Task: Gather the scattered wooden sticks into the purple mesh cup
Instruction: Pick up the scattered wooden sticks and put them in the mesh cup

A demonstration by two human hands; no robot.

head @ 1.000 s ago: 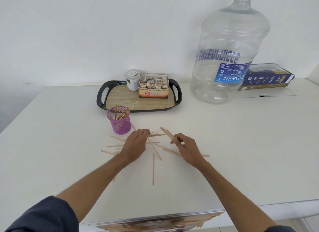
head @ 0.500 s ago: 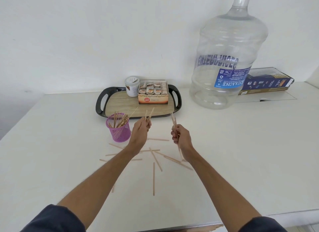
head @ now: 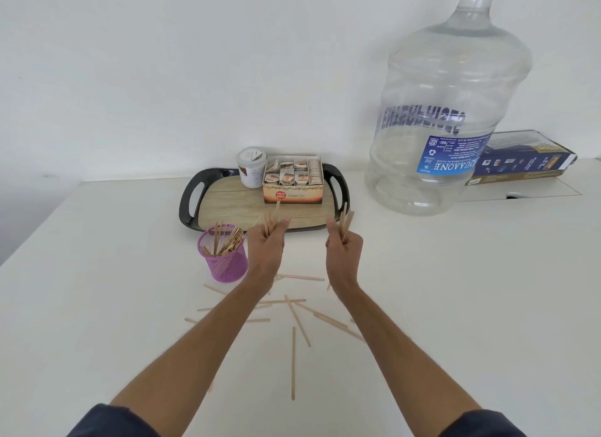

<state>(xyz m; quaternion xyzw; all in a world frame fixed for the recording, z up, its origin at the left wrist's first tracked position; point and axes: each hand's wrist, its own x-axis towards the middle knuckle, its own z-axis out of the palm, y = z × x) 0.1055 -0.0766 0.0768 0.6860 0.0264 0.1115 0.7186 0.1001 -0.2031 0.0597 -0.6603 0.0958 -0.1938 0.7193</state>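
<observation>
The purple mesh cup [head: 223,263] stands on the white table, holding several wooden sticks upright. My left hand [head: 266,245] is raised just right of the cup, shut on a small bunch of sticks [head: 272,218] that point up. My right hand [head: 345,248] is raised further right, shut on a few sticks [head: 345,218]. Several loose sticks [head: 293,362] lie scattered on the table below and between my forearms.
A black tray with a wood-look base [head: 234,205] sits behind the cup, carrying a white jar [head: 251,171] and a box of tea sachets [head: 292,184]. A large clear water bottle [head: 445,111] stands at the right, with a flat blue box [head: 527,157] behind it.
Both hands picked sticks off the table and lifted them up and away from me; the left hand now hovers beside the cup.
</observation>
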